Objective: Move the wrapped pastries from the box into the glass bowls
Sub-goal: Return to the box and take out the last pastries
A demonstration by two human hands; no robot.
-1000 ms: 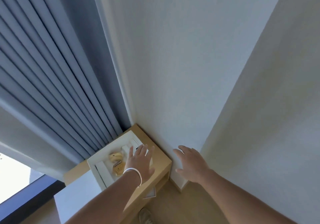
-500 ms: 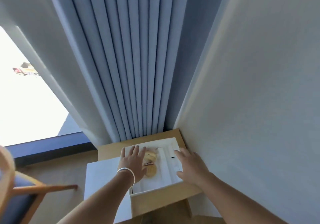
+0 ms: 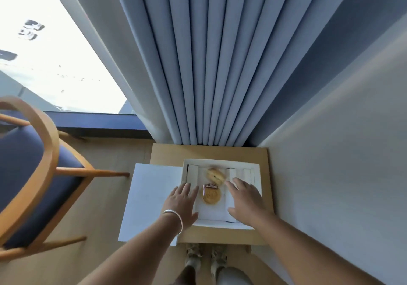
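Wrapped pastries lie in the middle of the open white box (image 3: 220,162), two of them: the nearer pastry (image 3: 211,194) is a flat golden round with a dark label at its far end, and the farther pastry (image 3: 215,174) sits just beyond it, touching or nearly so. The left hand (image 3: 182,205) hangs over the box's left rim with its fingers straight and spread, gripping nothing, its fingertips just beside the nearer pastry. The right hand (image 3: 247,198) is likewise flat and spread over the right part of the box, holding nothing, its forefinger reaching toward the farther pastry. A silver bangle (image 3: 175,217) circles the left wrist.

Each pastry looks light, and probably crumbly under its clear film (the film is likely slick and will crinkle), so I would pinch gently at the round's outer edges or take the loose wrapper end by the label, rather than press down on the top.

The box fills most of the small wooden counter (image 3: 167,154), set toward its right and near edges. A white lid (image 3: 149,196) overhangs the counter's left edge. Grey-blue curtains (image 3: 209,64) hang behind the far edge, and a wooden chair (image 3: 33,163) with a blue seat stands well to the left. No glass bowls are in view
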